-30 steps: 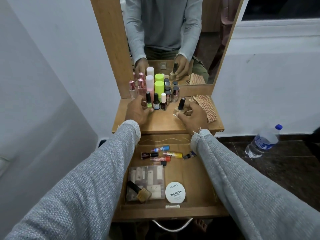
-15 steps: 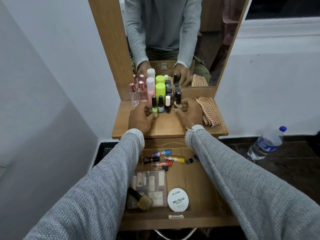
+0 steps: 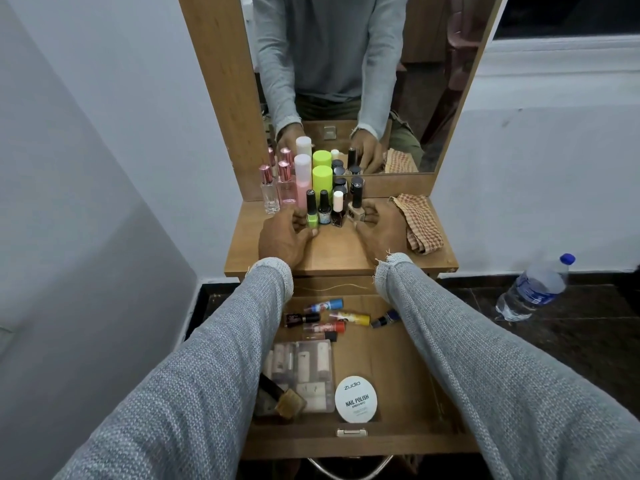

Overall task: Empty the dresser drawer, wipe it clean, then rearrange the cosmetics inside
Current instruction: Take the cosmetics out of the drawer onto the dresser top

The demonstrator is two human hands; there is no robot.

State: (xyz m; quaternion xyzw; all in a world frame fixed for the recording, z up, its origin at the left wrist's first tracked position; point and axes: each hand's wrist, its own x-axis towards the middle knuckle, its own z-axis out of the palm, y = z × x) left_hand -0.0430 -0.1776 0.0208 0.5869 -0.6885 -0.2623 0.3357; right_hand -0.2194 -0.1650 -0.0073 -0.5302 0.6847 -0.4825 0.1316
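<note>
Centre frame, dresser top [image 3: 346, 258]: four nail polish bottles [image 3: 325, 211] in a row. Left hand [image 3: 282, 237] fingers curl on the green end bottle; right hand [image 3: 379, 230] pinches the beige one. Open drawer [image 3: 408, 375], lower centre: five small tubes [image 3: 332, 317], one round tin [image 3: 355, 398].

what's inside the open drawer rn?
In the drawer: small tubes at the back, a clear compartment box, a round nail polish remover tin, a brush. The sleeves cover both side edges.

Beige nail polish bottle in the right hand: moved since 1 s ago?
Yes. The beige nail polish bottle went left and back toward the mirror, away from the checked cloth; it now stands upright, ending the front row beside the white-capped bottle.
</note>
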